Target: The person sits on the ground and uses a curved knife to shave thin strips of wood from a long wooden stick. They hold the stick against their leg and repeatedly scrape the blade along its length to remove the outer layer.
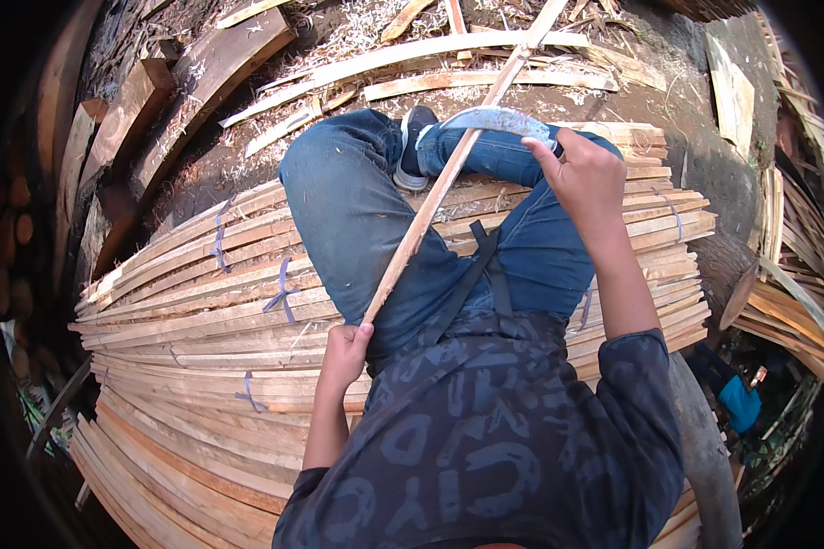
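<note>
A long, narrow wooden strip [426, 212] slants across my lap, from beside my left thigh up past the far edge of the view. My left hand [346, 352] is closed round its near end. In my right hand [588, 178] is a curved knife, its handle hidden by my fingers. The knife's broad grey blade [504, 120] lies across the strip beyond my knees, bowed away from me. From this angle I cannot tell whether the edge bites into the wood.
I sit on stacked wooden strips [192, 334], some tied with purple bands [282, 291]. Thick timber pieces [206, 87] lie at the far left. Loose slats [412, 57] and pale shavings cover the ground ahead. More split wood [787, 320] and a log [731, 274] are on the right.
</note>
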Demonstrator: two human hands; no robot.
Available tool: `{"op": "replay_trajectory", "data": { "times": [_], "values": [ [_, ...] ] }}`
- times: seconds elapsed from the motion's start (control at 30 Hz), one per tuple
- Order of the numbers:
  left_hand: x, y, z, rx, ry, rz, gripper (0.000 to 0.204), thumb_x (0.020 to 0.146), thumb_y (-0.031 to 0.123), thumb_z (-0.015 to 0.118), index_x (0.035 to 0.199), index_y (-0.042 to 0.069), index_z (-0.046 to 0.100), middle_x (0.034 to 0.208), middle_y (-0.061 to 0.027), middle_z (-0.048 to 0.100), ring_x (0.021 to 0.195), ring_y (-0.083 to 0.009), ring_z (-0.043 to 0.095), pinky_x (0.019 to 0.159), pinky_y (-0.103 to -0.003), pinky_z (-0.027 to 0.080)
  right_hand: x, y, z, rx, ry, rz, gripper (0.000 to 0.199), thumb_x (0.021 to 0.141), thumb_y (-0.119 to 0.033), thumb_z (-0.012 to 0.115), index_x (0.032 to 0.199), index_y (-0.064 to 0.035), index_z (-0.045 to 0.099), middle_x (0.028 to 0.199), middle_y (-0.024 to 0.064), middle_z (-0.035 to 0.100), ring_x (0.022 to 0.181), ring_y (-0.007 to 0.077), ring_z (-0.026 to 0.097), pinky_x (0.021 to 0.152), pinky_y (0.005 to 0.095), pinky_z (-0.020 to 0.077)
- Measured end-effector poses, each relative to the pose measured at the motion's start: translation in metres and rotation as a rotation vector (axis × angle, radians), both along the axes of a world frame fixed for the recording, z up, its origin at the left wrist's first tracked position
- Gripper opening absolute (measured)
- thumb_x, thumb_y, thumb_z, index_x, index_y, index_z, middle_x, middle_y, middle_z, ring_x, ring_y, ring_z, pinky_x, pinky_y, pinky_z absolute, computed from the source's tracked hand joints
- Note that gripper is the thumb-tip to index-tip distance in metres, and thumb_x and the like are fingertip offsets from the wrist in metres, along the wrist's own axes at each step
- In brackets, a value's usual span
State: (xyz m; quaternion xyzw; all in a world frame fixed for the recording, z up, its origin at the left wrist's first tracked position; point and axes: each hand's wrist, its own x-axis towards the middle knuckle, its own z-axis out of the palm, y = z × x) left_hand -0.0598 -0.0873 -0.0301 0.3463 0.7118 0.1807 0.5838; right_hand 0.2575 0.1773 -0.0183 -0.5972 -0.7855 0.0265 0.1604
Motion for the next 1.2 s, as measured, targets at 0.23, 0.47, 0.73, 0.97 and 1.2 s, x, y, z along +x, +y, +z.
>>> {"op": "replay_trajectory", "data": {
  "times": [0.23, 0.47, 0.73, 0.97, 1.2],
  "values": [
    [-0.004, 0.001, -0.007, 0.007, -0.013, -0.012, 0.059, 0.093, 0.038, 0.052, 0.049, 0.003, 0.036, 0.044, 0.0020, 0.030, 0.046, -0.0073, 0.029, 0.041, -0.031, 0.023, -0.012, -0.024, 0.006, -0.091, 0.020, 0.175, 0.051, 0.080, -0.054, 0.062, 0.059, -0.0093, 0.048, 0.050, 0.0048, 0.051, 0.043, 0.0231, 0.054, 0.039, 0.0335, 0.0413],
    [0.004, 0.009, 0.007, -0.006, 0.036, -0.010, 0.059, 0.093, 0.038, 0.053, 0.049, 0.003, 0.035, 0.045, 0.0014, 0.029, 0.046, -0.0078, 0.028, 0.042, -0.032, 0.023, 0.020, 0.005, -0.004, -0.043, -0.019, -0.054, 0.053, 0.082, -0.054, 0.060, 0.057, -0.0080, 0.052, 0.047, 0.0090, 0.053, 0.043, 0.0273, 0.056, 0.039, 0.0352, 0.0413],
    [0.000, 0.000, -0.006, 0.038, -0.006, -0.002, 0.061, 0.093, 0.041, 0.052, 0.049, 0.003, 0.034, 0.045, 0.0015, 0.028, 0.046, -0.0076, 0.027, 0.042, -0.032, 0.022, -0.004, -0.024, 0.000, -0.085, 0.026, 0.086, 0.052, 0.081, -0.055, 0.060, 0.059, -0.0097, 0.050, 0.048, 0.0059, 0.051, 0.042, 0.0247, 0.054, 0.038, 0.0339, 0.0396],
    [0.008, 0.011, 0.004, 0.007, 0.006, 0.026, 0.062, 0.093, 0.044, 0.050, 0.048, 0.004, 0.035, 0.044, 0.0020, 0.030, 0.044, -0.0073, 0.029, 0.041, -0.031, 0.023, -0.005, 0.009, -0.006, 0.076, -0.014, 0.045, 0.055, 0.079, -0.058, 0.060, 0.055, -0.0098, 0.049, 0.045, 0.0055, 0.048, 0.040, 0.0238, 0.052, 0.037, 0.0330, 0.0381],
    [0.004, 0.006, 0.000, -0.004, 0.008, 0.000, 0.063, 0.093, 0.047, 0.049, 0.048, 0.004, 0.036, 0.045, 0.0014, 0.033, 0.045, -0.0074, 0.032, 0.042, -0.030, 0.025, 0.006, 0.034, 0.003, 0.007, -0.057, -0.105, 0.055, 0.081, -0.058, 0.059, 0.059, -0.0074, 0.057, 0.045, 0.0083, 0.052, 0.042, 0.0259, 0.057, 0.037, 0.0340, 0.0416]
  ]
}}
